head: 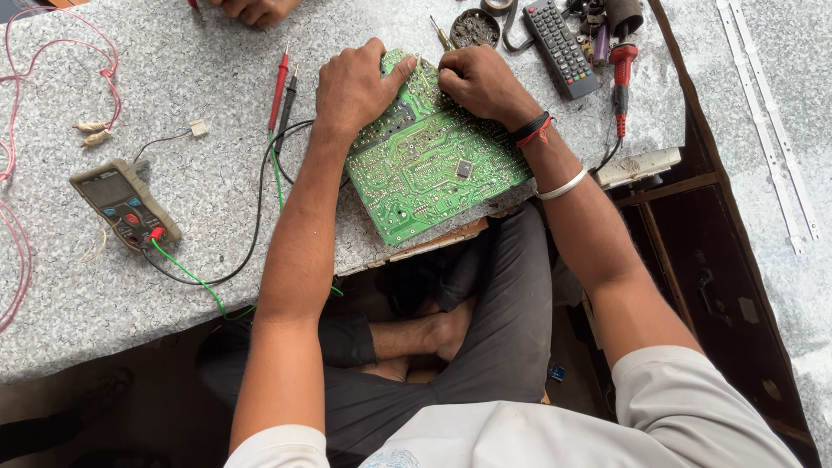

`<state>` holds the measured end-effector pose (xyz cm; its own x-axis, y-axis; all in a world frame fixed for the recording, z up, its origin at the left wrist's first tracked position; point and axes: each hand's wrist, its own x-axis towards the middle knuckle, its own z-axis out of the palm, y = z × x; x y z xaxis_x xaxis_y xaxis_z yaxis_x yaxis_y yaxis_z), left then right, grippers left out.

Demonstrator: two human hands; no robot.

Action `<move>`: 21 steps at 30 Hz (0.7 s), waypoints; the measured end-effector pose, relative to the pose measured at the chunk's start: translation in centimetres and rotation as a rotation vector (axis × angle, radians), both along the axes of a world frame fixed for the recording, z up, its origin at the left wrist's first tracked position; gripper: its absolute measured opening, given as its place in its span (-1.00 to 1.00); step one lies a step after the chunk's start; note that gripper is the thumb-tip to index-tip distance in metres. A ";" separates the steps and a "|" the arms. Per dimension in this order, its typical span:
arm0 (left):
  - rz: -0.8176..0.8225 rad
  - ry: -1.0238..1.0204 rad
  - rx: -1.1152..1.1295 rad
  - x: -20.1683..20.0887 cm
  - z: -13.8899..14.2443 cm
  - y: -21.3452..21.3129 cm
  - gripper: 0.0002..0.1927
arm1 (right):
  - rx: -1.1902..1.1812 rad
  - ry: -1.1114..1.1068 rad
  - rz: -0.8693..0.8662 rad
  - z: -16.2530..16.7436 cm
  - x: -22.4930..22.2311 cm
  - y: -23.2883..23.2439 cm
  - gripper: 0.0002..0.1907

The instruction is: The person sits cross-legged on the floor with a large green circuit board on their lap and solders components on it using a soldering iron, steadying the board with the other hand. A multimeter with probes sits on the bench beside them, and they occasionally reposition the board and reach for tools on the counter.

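Both hands' grip, left hand point(351, 87) and right hand point(481, 82), seemingly pinches the green circuit board point(429, 160).

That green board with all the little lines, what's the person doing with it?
A person sits at a speckled table with both hands on the far edge of a green circuit board. The left hand grips its top edge and the right hand pinches something small there. A meter with red and black probes lies to the left, a remote to the right.
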<state>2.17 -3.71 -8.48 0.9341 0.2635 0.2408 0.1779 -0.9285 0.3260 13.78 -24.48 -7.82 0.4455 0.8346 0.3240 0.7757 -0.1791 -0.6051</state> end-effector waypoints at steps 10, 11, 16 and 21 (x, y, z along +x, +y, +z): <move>-0.005 -0.017 -0.006 0.2 -0.3 0.1 -0.33 | 0.017 -0.004 0.012 -0.3 0.3 -0.1 -0.71; -0.005 -0.014 -0.008 0.2 -0.4 0.1 -0.33 | 0.022 -0.008 0.016 -0.3 0.4 -0.1 -0.71; -0.014 -0.043 0.009 0.2 -0.5 0.3 -0.34 | 0.017 -0.004 0.013 -0.4 0.4 0.0 -0.70; -0.005 -0.001 -0.021 0.2 -0.7 0.3 -0.35 | 0.000 0.002 0.000 -0.4 0.4 0.1 -0.69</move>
<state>2.41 -3.42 -9.16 0.9353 0.2635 0.2362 0.1724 -0.9222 0.3461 14.18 -24.41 -8.25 0.4458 0.8349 0.3228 0.7746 -0.1792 -0.6065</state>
